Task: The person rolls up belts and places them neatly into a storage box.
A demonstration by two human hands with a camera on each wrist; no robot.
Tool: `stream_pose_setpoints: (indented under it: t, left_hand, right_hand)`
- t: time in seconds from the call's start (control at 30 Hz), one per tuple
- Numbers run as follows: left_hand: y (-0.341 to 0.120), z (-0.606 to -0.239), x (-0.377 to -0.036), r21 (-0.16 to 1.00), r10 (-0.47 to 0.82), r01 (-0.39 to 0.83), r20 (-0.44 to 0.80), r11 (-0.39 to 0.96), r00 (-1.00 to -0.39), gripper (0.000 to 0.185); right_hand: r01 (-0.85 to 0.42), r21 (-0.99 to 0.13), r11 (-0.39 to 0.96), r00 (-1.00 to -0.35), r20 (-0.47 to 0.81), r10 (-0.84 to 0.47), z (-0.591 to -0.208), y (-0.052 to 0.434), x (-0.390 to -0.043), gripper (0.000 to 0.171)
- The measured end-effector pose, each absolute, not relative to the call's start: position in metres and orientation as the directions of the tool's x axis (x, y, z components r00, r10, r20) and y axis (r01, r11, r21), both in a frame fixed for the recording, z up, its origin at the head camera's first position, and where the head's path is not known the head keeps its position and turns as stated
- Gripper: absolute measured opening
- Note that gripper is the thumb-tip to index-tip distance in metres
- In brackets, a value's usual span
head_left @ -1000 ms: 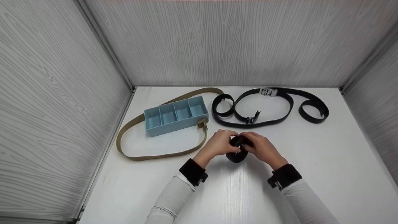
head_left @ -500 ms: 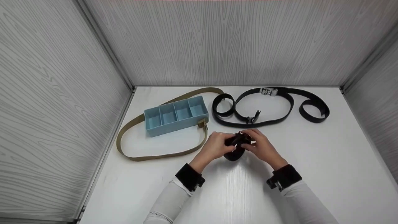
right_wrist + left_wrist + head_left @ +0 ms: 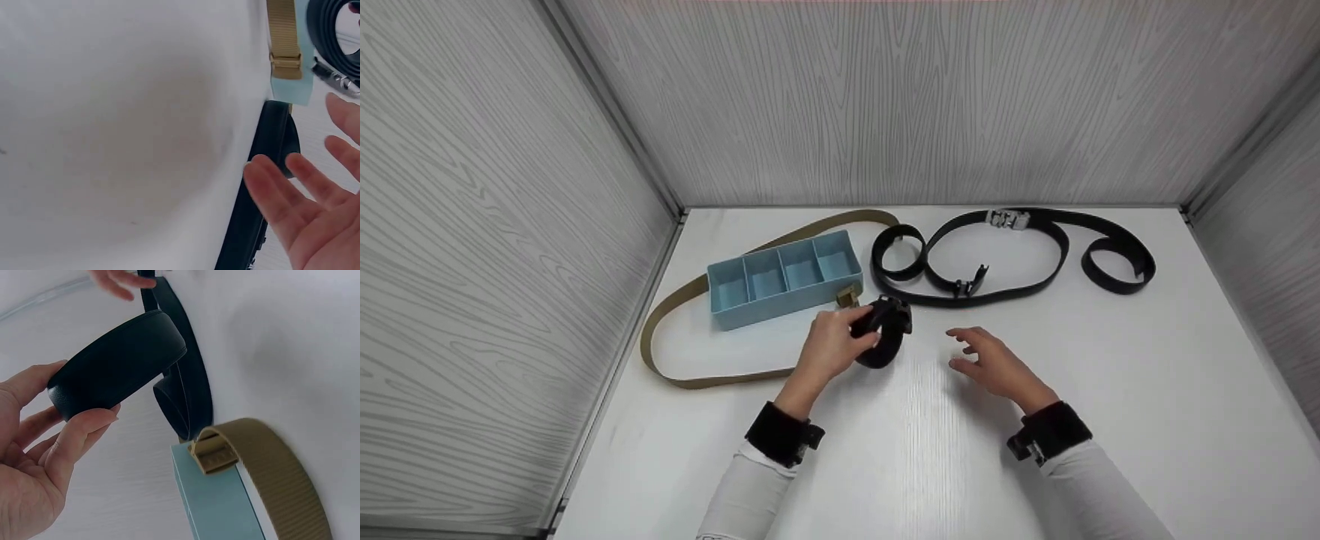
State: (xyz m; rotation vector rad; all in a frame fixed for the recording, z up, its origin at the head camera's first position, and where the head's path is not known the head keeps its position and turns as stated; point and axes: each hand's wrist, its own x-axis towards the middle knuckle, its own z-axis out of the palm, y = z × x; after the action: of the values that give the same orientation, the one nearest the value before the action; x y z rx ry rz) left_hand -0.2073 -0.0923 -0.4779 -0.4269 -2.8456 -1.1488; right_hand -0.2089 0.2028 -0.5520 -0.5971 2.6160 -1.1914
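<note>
My left hand (image 3: 832,346) pinches a rolled-up black belt (image 3: 891,346) between thumb and fingers, held up near the right end of the blue box. In the left wrist view the rolled belt (image 3: 121,360) shows its smooth outer face. The right wrist view shows its wound layers (image 3: 329,42) and a metal buckle (image 3: 337,77). My right hand (image 3: 997,367) holds nothing; its fingers are spread and loosely bent, to the right of the roll. A tan webbing belt (image 3: 660,319) loops around the box, its brass buckle (image 3: 847,295) at the box's right end.
The light blue box (image 3: 772,304) has several compartments with nothing in them. Behind my hands lie black belts (image 3: 997,298) with silver buckles (image 3: 1008,219) and coiled ends (image 3: 1119,286). Grey wood-grain panels (image 3: 877,105) enclose the white table (image 3: 1147,397) at the back and sides.
My right hand has let go of the rolled belt and its fingers have spread. My left hand has carried the roll left and slightly back, toward the blue box.
</note>
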Motion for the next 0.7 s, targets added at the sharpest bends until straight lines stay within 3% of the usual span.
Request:
stream_pose_setpoints:
  t: [0.27, 0.7]
  left_hand:
    - [-0.141, -0.460, -0.220, 0.719, 0.009, 0.149, 0.195, 0.679, -0.981, 0.045]
    - [-0.227, -0.444, -0.240, 0.632, -0.282, -0.048, 0.276, 0.774, -0.919, 0.046]
  right_hand:
    - [-0.330, -0.628, 0.705, -0.865, -0.098, -0.492, -0.562, 0.206, -0.205, 0.042]
    - [-0.413, -0.422, 0.807, -0.872, -0.073, -0.485, -0.566, 0.214, -0.200, 0.031]
